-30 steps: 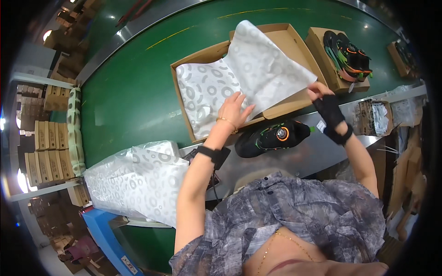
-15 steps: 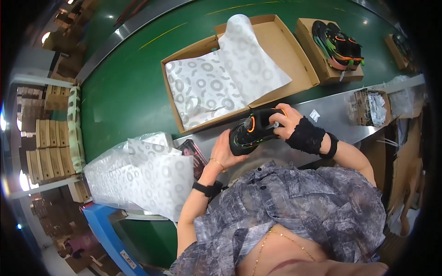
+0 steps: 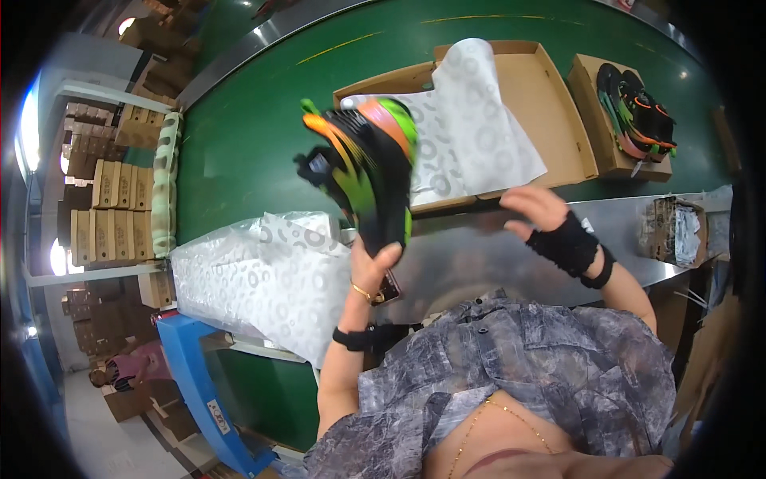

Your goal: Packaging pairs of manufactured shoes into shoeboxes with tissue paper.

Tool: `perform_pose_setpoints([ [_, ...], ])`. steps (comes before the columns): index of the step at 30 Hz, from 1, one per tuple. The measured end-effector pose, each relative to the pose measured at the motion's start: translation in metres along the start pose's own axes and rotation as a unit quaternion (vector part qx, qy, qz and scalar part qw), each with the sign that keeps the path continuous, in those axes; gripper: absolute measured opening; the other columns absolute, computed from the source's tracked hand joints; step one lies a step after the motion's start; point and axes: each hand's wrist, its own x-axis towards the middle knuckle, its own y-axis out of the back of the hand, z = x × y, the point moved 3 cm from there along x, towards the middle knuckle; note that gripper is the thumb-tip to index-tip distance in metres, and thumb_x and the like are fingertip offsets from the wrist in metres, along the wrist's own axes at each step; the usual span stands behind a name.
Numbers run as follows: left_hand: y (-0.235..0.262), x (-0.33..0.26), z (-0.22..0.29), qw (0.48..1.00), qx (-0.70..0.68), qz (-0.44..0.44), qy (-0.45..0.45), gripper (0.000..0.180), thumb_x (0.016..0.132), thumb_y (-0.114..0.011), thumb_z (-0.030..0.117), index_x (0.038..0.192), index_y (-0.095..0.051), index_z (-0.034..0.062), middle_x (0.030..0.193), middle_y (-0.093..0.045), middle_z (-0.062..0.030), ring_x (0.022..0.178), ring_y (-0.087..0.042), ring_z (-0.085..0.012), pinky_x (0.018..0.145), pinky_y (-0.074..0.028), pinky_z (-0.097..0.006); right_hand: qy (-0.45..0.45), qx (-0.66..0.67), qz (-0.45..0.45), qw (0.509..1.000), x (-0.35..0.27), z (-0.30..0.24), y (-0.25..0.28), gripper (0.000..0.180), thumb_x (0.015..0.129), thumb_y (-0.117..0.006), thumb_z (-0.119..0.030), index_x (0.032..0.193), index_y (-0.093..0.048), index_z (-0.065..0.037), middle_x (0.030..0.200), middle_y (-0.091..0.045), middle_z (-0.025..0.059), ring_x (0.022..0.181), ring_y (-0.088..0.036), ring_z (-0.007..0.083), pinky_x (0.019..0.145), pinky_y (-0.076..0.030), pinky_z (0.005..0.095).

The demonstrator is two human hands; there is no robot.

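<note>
My left hand (image 3: 374,262) grips a black shoe (image 3: 369,172) with green, orange and salmon patches by one end. The shoe is raised and tilted, smeared a little by motion, and covers the left part of an open cardboard shoebox (image 3: 577,137). Patterned white wrapping paper (image 3: 471,112) lies in that box and stands up in a fold. My right hand (image 3: 542,211), in a black fingerless wrist cover, is empty with its fingers apart, just above the metal edge in front of the box.
At the right, a pair of similar shoes (image 3: 636,112) rests on a closed box (image 3: 586,80). A small carton of silvery packets (image 3: 683,231) sits farther right. Patterned sheets in clear plastic (image 3: 247,267) lie at left. Boxes fill a rack (image 3: 112,209); a person (image 3: 140,366) is at lower left.
The shoe has swung up and left in my left hand, from low before me to above the box's left side. My right hand has let go of it and moved right.
</note>
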Motion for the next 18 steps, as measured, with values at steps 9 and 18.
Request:
perform_pose_setpoints([
  [9, -0.088, 0.144, -0.033, 0.889, -0.221, -0.141, 0.375, 0.066, 0.07, -0.049, 0.065, 0.104, -0.051, 0.0089, 0.087, -0.057, -0.0071, 0.07, -0.055, -0.0241, 0.048, -0.044, -0.032, -0.285, 0.239, -0.136, 0.918, -0.054, 0.056, -0.071, 0.045, 0.075, -0.063, -0.023, 0.111, -0.047, -0.001, 0.109, -0.052, 0.0167, 0.102, -0.051, 0.0271, 0.085, -0.042, 0.0343],
  [18, -0.1, 0.144, -0.078, 0.879, 0.259, -0.372, -0.147, 0.052, 0.082, -0.05, 0.037, 0.109, -0.045, -0.0076, 0.107, -0.053, -0.0167, 0.092, -0.056, -0.0302, 0.069, -0.051, -0.036, -0.515, 0.616, 0.193, 0.565, -0.039, 0.093, -0.112, 0.046, 0.075, -0.065, -0.023, 0.114, -0.046, -0.008, 0.109, -0.05, 0.0074, 0.096, -0.051, 0.0173, 0.077, -0.044, 0.0315],
])
